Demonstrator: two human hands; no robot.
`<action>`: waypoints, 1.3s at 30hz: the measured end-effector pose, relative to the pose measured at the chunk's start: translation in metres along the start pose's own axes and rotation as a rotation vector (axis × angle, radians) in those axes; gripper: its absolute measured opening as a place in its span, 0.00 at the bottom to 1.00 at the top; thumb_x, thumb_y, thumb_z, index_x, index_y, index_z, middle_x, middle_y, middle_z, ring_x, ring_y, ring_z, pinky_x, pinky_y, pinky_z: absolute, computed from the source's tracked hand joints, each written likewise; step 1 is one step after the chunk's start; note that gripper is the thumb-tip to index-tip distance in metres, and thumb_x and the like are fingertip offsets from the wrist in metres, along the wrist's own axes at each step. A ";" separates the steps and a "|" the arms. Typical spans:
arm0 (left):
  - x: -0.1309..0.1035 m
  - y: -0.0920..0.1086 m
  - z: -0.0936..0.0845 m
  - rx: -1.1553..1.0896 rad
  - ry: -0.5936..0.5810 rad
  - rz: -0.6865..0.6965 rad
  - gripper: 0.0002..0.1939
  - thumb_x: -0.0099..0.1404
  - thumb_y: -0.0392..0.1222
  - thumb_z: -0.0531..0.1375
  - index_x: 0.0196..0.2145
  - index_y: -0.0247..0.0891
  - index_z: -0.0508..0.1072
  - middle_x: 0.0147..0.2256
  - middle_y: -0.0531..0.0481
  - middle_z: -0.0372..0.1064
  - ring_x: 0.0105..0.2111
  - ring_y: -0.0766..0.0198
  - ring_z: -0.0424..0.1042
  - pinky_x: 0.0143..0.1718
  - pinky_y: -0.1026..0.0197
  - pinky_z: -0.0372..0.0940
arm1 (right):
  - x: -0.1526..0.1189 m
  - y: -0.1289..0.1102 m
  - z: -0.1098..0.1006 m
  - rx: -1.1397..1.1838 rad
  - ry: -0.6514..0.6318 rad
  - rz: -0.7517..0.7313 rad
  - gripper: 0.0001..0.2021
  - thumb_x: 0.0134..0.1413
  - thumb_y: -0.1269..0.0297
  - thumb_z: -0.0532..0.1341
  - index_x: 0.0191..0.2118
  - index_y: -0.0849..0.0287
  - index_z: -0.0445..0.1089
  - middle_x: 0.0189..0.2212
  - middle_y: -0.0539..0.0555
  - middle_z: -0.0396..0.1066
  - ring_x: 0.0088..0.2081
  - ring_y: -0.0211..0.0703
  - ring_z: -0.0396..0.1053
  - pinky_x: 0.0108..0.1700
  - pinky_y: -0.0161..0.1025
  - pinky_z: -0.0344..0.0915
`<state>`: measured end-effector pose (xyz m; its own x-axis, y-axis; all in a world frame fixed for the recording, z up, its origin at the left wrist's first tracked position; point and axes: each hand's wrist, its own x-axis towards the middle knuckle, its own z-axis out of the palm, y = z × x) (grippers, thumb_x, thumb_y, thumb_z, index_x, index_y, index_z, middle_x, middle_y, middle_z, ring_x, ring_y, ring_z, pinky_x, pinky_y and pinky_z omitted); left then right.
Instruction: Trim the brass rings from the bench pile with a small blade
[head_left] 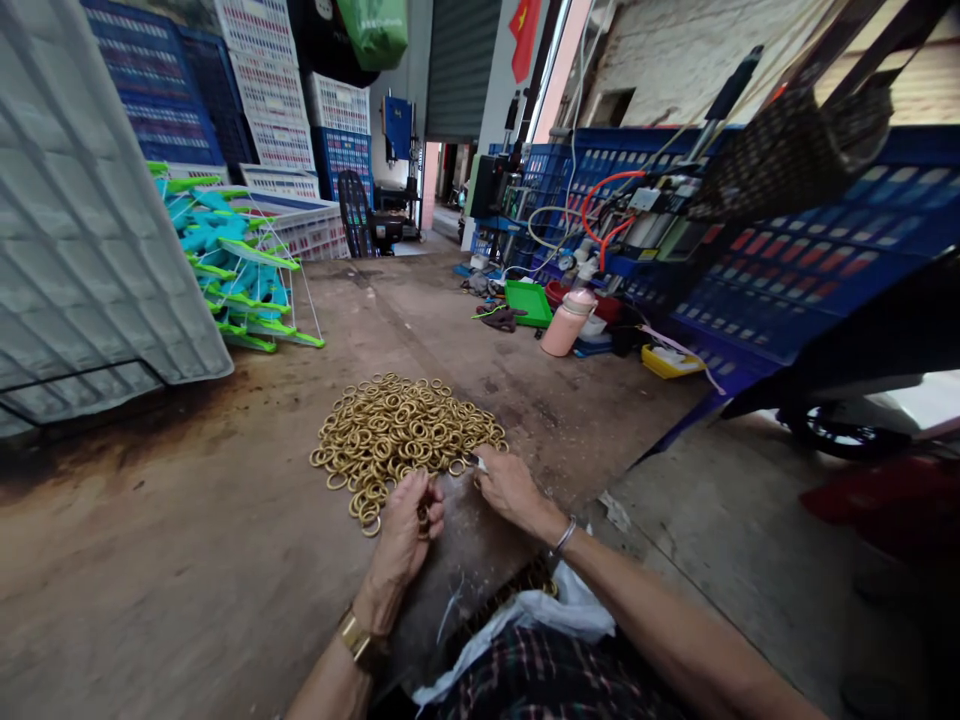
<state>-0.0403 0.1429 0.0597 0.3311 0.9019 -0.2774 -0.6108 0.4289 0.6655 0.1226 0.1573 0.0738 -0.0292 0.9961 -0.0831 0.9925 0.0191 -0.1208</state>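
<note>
A heap of brass-coloured rings (405, 425) lies on the brown worktable, with loose ones around its near edge. At the front of the heap, my left hand (405, 525) is closed with its fingers curled in. Ring-like brownish edges show between those fingers; how many rings are in there is hidden. My right hand (514, 490) is at the heap's right front edge, thumb and fingers pinched together. A small dark tip and a whitish patch show at its fingertips, too small to name. The two hands are a short gap apart.
At the left stands a ribbed grey-white panel (97, 220) beside green and turquoise plastic pieces (247, 260). Toward the right back are a pink bottle (568, 325), a green tray (528, 302), a yellow tray (670, 362) and a pneumatic device (652, 225). White cloth (525, 608) covers my lap.
</note>
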 end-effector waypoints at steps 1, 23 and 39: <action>0.001 0.001 -0.001 -0.028 0.007 0.002 0.15 0.53 0.49 0.61 0.27 0.37 0.61 0.23 0.56 0.64 0.15 0.77 0.56 0.13 0.74 0.47 | 0.000 -0.002 0.002 0.011 0.015 -0.012 0.09 0.55 0.70 0.49 0.39 0.60 0.63 0.35 0.56 0.70 0.36 0.41 0.67 0.34 0.33 0.53; 0.006 -0.002 -0.006 -0.063 0.051 -0.047 0.16 0.44 0.43 0.68 0.26 0.33 0.66 0.24 0.54 0.64 0.20 0.75 0.61 0.12 0.74 0.44 | 0.015 -0.003 0.031 0.087 0.148 -0.059 0.10 0.49 0.72 0.51 0.37 0.60 0.64 0.33 0.54 0.70 0.33 0.41 0.67 0.31 0.35 0.48; 0.007 0.008 -0.004 -0.125 0.122 -0.005 0.14 0.45 0.39 0.65 0.28 0.36 0.64 0.21 0.59 0.59 0.14 0.79 0.53 0.11 0.75 0.43 | 0.003 -0.009 0.012 0.037 -0.005 -0.078 0.08 0.51 0.69 0.51 0.38 0.58 0.64 0.36 0.54 0.71 0.37 0.42 0.67 0.32 0.34 0.51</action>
<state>-0.0455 0.1524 0.0604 0.2492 0.8961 -0.3673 -0.6963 0.4293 0.5751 0.1119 0.1593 0.0624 -0.1071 0.9913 -0.0768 0.9821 0.0934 -0.1637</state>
